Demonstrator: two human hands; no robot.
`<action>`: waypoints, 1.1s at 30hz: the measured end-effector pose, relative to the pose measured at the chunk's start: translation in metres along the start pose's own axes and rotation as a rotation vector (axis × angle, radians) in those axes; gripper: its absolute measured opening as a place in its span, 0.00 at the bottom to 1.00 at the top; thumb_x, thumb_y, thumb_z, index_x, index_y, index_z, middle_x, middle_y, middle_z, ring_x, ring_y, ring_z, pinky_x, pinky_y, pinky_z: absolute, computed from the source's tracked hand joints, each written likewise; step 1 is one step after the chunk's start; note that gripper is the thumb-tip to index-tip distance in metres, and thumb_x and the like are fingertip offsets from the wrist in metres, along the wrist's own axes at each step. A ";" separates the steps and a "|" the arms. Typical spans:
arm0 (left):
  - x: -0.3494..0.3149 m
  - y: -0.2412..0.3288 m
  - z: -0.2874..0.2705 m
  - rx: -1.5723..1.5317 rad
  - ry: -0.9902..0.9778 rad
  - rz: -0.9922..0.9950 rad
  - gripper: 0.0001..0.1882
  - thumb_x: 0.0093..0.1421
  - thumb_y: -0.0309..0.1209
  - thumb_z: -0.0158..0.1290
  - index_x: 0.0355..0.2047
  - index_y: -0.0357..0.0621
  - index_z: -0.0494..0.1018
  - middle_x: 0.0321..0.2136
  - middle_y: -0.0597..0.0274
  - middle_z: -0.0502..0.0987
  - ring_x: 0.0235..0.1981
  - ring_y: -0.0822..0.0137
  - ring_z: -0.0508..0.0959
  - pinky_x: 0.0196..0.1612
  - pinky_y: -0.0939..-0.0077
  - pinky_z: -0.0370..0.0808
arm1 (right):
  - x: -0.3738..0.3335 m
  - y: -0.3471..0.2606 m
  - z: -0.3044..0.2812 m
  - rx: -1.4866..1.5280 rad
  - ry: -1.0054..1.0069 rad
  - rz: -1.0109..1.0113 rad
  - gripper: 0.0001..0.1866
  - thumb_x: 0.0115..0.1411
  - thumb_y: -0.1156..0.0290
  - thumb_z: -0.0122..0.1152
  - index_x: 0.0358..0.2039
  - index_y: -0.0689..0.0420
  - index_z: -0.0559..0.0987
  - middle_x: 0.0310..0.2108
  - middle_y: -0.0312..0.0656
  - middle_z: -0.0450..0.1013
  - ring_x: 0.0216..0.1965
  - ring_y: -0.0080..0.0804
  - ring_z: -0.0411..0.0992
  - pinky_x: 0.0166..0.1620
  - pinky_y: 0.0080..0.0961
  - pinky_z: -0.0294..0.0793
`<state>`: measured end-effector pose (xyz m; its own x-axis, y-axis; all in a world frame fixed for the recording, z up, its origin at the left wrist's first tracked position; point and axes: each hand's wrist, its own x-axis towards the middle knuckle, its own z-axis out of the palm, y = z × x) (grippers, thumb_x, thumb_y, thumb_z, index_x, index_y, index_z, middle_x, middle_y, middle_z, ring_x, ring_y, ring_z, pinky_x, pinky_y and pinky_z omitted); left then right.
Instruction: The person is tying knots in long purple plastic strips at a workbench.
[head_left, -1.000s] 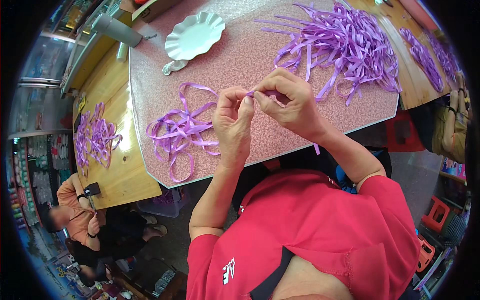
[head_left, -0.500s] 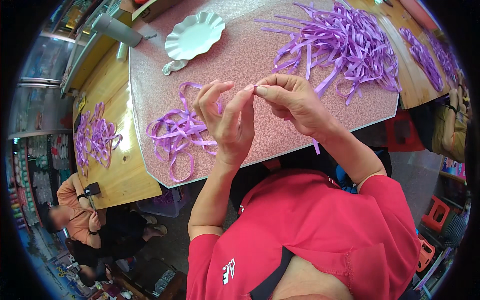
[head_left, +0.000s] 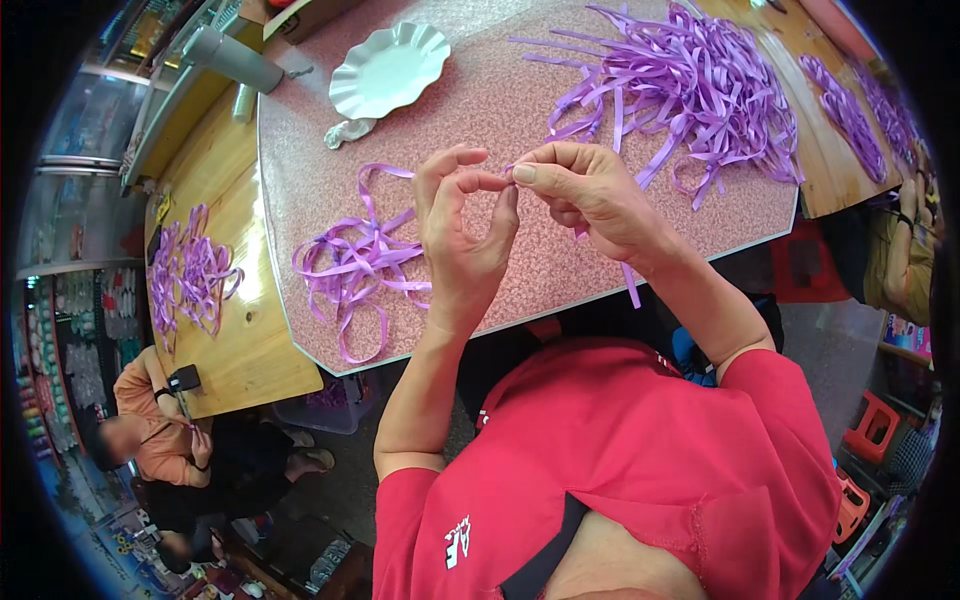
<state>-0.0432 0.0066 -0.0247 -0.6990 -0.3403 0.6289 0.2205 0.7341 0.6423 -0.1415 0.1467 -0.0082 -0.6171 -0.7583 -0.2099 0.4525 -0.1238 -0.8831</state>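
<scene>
Bare speckled pink table (head_left: 480, 100) lies open between the small ribbon pile (head_left: 355, 265) near its left edge and the large ribbon heap (head_left: 690, 85) toward its right corner. A white scalloped plate (head_left: 388, 68) blocks the far left corner.

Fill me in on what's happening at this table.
A person in a red shirt holds both hands up over a pink speckled table. The left hand and right hand meet at the fingertips, pinching a purple ribbon strip whose end hangs below the right hand. A small heap of looped ribbons lies to the left, a big pile of loose strips to the right, and a white scalloped plate farther back.
</scene>
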 end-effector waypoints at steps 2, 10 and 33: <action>0.000 0.000 -0.001 -0.178 -0.066 -0.093 0.09 0.53 0.23 0.62 0.33 0.42 0.73 0.45 0.55 0.73 0.52 0.57 0.72 0.56 0.61 0.67 | 0.000 -0.002 0.001 -0.062 0.013 -0.007 0.09 0.62 0.66 0.64 0.38 0.58 0.81 0.19 0.23 0.65 0.16 0.09 0.54 0.19 0.13 0.50; -0.002 -0.007 -0.006 -0.436 -0.172 -0.236 0.07 0.58 0.26 0.60 0.34 0.42 0.73 0.46 0.56 0.74 0.55 0.59 0.71 0.59 0.64 0.65 | -0.007 -0.005 -0.007 -0.530 -0.024 -0.267 0.10 0.61 0.69 0.64 0.41 0.60 0.82 0.26 0.26 0.68 0.26 0.10 0.61 0.27 0.11 0.59; -0.007 -0.009 0.001 -0.609 -0.246 -0.310 0.06 0.61 0.27 0.58 0.35 0.41 0.72 0.45 0.58 0.74 0.55 0.61 0.72 0.60 0.64 0.64 | -0.013 -0.012 -0.014 -0.539 -0.080 -0.199 0.08 0.61 0.71 0.66 0.37 0.61 0.82 0.26 0.26 0.71 0.25 0.08 0.62 0.27 0.11 0.59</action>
<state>-0.0408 0.0027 -0.0354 -0.9078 -0.2854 0.3073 0.2765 0.1435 0.9502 -0.1477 0.1665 -0.0011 -0.5965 -0.8026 -0.0040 -0.0722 0.0586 -0.9957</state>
